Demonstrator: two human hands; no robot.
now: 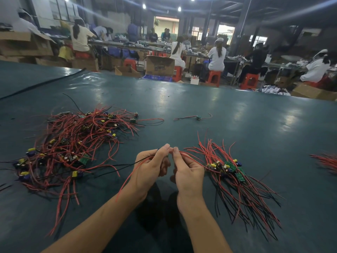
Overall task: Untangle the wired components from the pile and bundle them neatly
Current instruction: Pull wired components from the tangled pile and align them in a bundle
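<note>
Both hands are raised just above the dark green worktop (218, 106), near its front edge, with their fingertips almost meeting.

The left hand (151, 167) has its fingers curled, and its thumb and forefinger pinch a red wire (127, 178) that trails down past the wrist. A black wire (116, 166) also runs out leftward from this hand.

The right hand (189, 172) is likewise curled. It pinches a red lead that runs right toward the aligned group (229, 168). Whether both hands grip one and the same component cannot be told.

The tangled pile (73, 143) of red and black wires, with yellow capacitors and small green boards, lies on the worktop to the left, well apart from the hands. The aligned group lies just beside the right hand, boards clustered together and leads fanned out.

One stray component (197, 117) lies alone farther back. More red wires (326, 162) show at the right edge.

Beyond the worktop, people sit on red stools (213, 77) at long benches among cardboard boxes (159, 65).
</note>
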